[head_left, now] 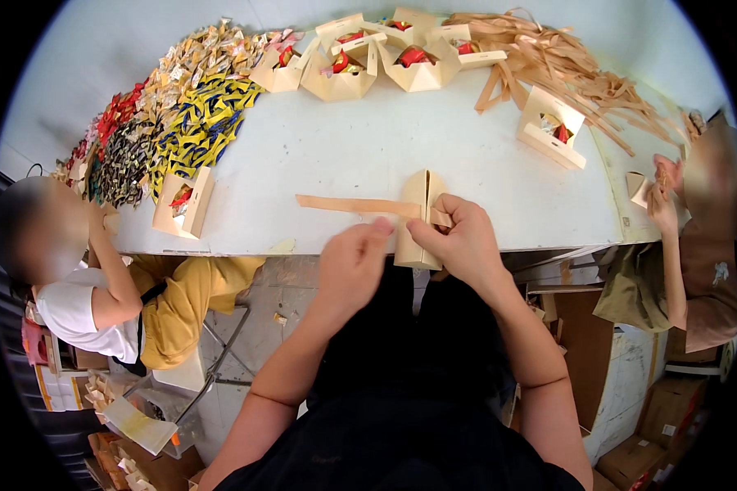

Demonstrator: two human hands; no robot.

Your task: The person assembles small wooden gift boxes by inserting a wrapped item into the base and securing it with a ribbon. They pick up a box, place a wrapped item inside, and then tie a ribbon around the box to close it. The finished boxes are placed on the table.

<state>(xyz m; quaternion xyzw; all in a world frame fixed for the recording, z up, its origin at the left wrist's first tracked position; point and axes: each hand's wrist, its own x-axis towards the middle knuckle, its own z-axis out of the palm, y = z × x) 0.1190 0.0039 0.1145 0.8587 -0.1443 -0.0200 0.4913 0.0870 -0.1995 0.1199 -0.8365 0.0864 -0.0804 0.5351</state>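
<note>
A cream cardboard gift box (418, 241) stands at the near table edge in front of me, its lid seam facing up. Across it lies a tan ribbon (356, 203), whose loose end stretches left over the table. My right hand (465, 237) is closed at the box's right side, pinching the ribbon between thumb and fingers. Just below the loose ribbon, left of the box, is my left hand (354, 263). Its fingers are curled in and slightly blurred; whatever they might hold is hidden.
Wrapped sweets (196, 106) pile up at the far left. Several open filled boxes (341, 78) line the back, beside a heap of tan ribbons (540, 61). Single open boxes stand left (182, 203) and right (552, 129). One person (98, 286) sits left, another (696, 237) works right.
</note>
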